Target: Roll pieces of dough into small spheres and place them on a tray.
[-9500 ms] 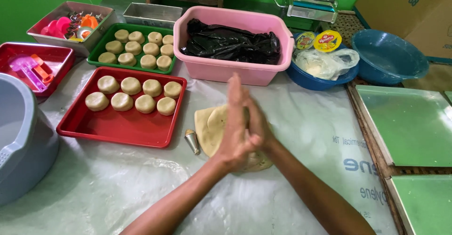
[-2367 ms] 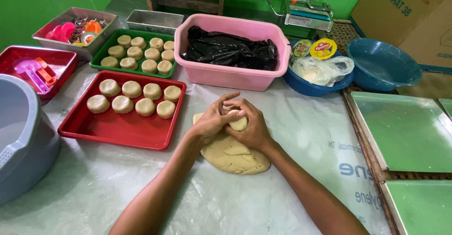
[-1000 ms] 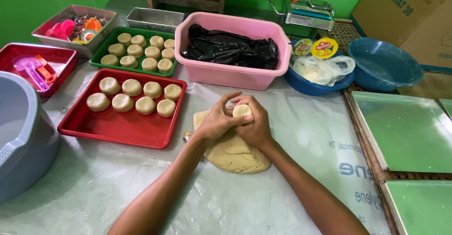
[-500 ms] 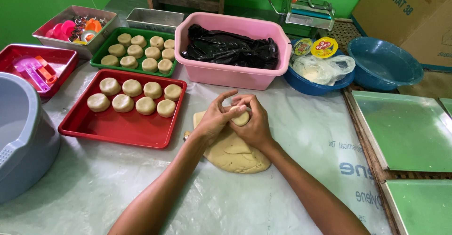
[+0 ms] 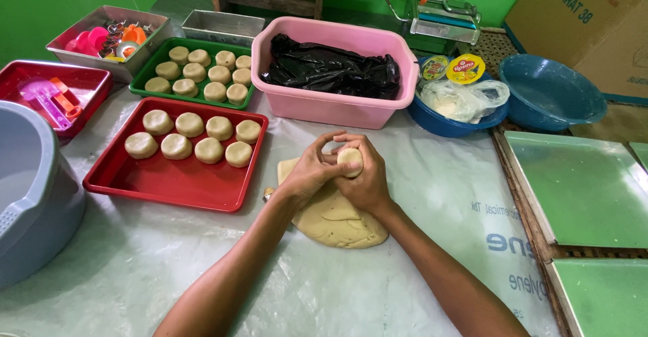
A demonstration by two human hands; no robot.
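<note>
Both hands closed around dough ball (image 5: 349,159) | left hand (image 5: 310,175), right hand (image 5: 364,182) touching | red tray (image 5: 169,188) lay left, nearer left hand

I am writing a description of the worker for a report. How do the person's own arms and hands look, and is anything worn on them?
Both arms are bare up to the picture's lower edge: no sleeves show. The left hand and the right hand wear no gloves, and no ring, watch or bracelet shows on the visible fingers and wrists. The forearms are slim, with no visible markings or tattoos.
</note>
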